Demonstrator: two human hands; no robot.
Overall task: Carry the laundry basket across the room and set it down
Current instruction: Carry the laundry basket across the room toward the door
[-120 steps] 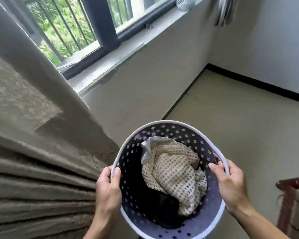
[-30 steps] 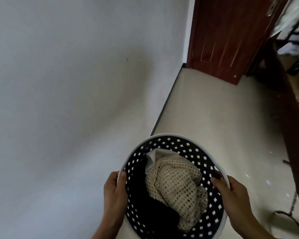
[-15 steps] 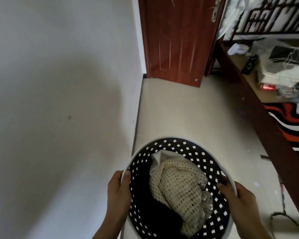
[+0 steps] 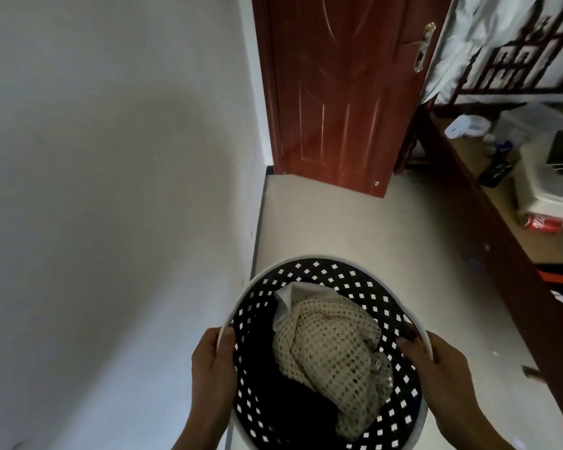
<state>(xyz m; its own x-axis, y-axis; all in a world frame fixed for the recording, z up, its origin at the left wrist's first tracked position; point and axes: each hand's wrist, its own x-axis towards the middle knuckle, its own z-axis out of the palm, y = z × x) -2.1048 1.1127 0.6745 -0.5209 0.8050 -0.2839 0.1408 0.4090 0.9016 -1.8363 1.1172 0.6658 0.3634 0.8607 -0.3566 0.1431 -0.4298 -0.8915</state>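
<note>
carry | my left hand and right hand curl shut on opposite sides of the laundry basket rim, keeping it level | basket held above the floor beside the wall, clothes inside | red door ahead

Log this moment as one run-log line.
phase: carrying | left hand, right hand: gripping laundry basket rim | ahead: red door | basket: not set down
</note>
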